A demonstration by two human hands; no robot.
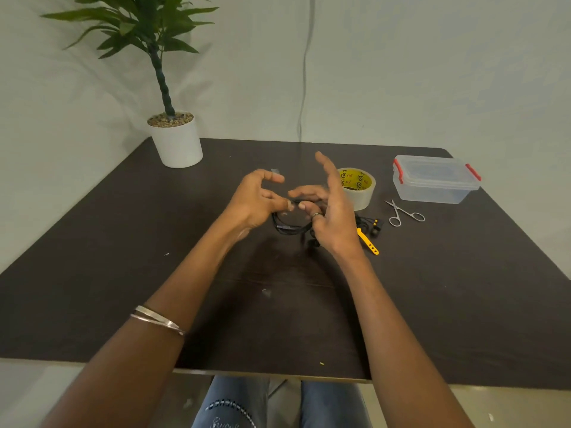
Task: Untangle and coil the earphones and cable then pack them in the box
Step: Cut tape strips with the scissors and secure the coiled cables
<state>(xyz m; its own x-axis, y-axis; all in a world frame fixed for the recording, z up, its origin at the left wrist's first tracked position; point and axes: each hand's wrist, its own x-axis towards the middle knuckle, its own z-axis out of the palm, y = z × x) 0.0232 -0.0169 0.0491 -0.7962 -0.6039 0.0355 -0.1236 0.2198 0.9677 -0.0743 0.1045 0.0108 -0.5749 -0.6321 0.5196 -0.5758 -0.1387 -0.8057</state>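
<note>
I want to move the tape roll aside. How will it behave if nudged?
The tape roll lies flat on the table, so it should slide rather than roll. It looks thick and fairly full, so probably stiff and somewhat weighty.

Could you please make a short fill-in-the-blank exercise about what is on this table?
1. The clear box has red clips and its lid is ____.
2. The scissors lie between the box and the ____ strap.
3. Both hands, left and right, hold the black ____.
4. The plant stands in a ____ pot.

Missing words: closed; yellow; cable; white
</note>
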